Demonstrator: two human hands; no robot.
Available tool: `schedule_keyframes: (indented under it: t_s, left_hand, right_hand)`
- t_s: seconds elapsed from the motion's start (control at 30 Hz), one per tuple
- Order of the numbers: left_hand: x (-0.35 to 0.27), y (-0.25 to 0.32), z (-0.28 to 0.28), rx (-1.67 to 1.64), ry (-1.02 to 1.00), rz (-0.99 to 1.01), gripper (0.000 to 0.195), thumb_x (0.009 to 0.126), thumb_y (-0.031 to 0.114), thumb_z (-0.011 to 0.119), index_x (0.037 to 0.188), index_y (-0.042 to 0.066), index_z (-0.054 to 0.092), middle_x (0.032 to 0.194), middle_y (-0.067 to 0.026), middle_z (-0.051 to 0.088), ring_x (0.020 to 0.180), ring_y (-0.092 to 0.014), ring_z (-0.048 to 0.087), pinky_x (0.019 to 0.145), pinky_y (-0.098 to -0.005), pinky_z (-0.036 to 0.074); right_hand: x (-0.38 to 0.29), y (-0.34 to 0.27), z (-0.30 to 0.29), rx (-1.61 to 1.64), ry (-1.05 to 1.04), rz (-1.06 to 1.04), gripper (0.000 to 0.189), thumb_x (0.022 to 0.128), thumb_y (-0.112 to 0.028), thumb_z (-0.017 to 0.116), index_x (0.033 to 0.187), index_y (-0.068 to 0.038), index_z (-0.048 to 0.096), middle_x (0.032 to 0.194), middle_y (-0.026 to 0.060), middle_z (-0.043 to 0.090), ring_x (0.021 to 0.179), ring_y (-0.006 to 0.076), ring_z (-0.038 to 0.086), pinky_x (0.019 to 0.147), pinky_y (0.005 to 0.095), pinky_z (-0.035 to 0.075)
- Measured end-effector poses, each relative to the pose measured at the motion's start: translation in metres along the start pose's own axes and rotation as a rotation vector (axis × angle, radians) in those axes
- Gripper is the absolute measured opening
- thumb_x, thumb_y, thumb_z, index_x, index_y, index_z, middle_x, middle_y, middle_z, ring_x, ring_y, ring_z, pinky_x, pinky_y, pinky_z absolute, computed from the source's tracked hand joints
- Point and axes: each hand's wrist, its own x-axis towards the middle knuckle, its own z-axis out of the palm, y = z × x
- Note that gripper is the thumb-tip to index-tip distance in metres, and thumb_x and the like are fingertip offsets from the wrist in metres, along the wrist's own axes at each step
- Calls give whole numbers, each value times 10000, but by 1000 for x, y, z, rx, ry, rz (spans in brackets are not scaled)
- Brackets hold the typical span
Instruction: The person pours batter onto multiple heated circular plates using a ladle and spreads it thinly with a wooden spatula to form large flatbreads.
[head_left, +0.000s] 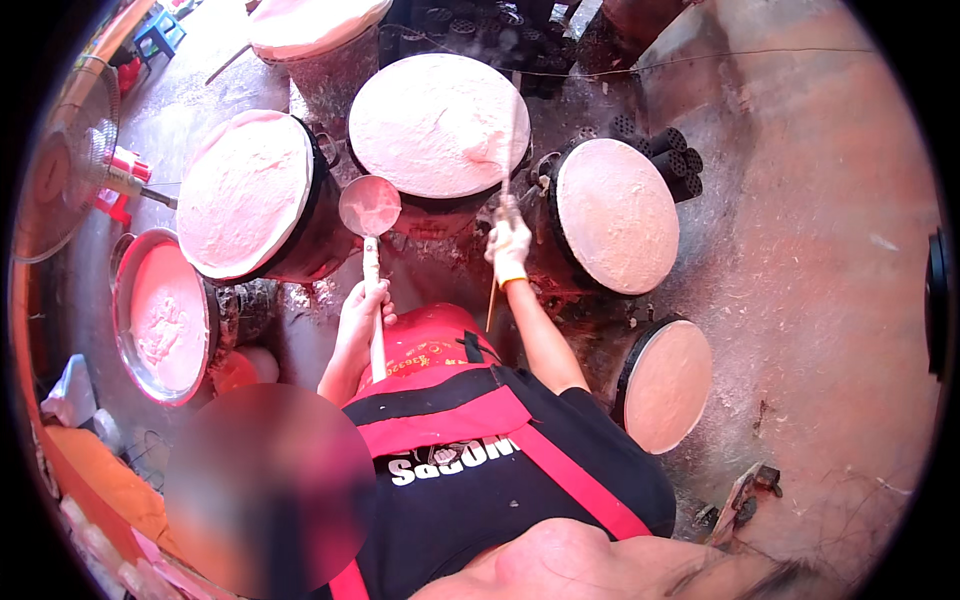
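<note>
My left hand is bare and grips the pale handle of a round ladle, whose bowl lies beside the near left rim of the middle pan. That pan holds a pale, lumpy layer that reaches its edge. My right hand, in a white glove with a yellow cuff, is closed on a thin stick; its blurred upper part crosses the right side of the middle pan. The stick's material cannot be told. More pale-filled round pans stand to the left and right of my hands.
A metal basin of pale batter stands at the lower left, below a standing fan. Another filled pan is at the lower right. Perforated coal briquettes lie behind the right pan. A blurred round patch covers the lower left.
</note>
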Motion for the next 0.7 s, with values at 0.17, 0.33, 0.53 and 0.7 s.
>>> schedule_keyframes:
  t_s: [0.17,0.33,0.53,0.7]
  left_hand:
    - [0,6,-9,44,-69,-99,89,933,112,539,983,53,496,755,-3,479,531,-41,396,390,-157,302]
    - [16,11,-6,138,-95,-107,92,935,144,544,962,69,498,748,10,475,519,-37,382,395,-161,294]
    - [91,42,13,401,-136,78,154,937,212,545,878,89,473,675,40,435,518,-40,408,415,-184,343]
    - [181,35,50,597,-52,220,75,879,62,510,865,47,437,632,7,434,483,-79,422,391,-223,377]
  right_hand:
    - [3,-14,33,-247,-158,13,354,913,-193,599,1263,-233,558,681,-72,549,394,52,379,306,230,295]
    - [16,-53,23,-584,-84,-205,267,915,-259,591,1173,-195,613,560,-77,435,367,43,321,324,221,255]
    - [-56,-39,-22,-609,-244,-88,359,900,-193,622,1252,-135,586,654,-101,490,460,6,326,399,182,255]
    - [-46,12,-30,-183,-24,-193,403,875,-189,666,1267,-182,568,718,-87,570,424,7,367,345,177,285]
